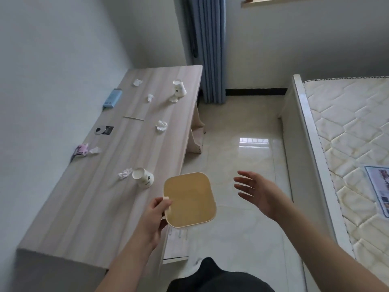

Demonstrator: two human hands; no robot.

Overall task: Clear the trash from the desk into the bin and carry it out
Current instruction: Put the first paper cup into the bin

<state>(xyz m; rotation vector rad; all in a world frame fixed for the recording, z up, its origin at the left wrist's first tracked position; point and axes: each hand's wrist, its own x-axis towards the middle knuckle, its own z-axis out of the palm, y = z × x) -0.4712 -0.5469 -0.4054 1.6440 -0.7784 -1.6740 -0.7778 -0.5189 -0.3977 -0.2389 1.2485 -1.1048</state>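
Left hand (pixel 154 216) grip pinches bin (pixel 190 199) rim, right hand (pixel 257 193) spread empty: hold bin against tabletop (pixel 117 157) edge, seemingly empty, sweep nearest cup (pixel 143 177) in.

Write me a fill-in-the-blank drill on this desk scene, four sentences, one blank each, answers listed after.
1. The bin is held by its rim in the ____ hand.
2. The right hand is open and holds ____.
3. The number of paper cups lying on the desk is ____.
4. The paper cup nearest the bin lies on its ____.

Answers: left; nothing; two; side
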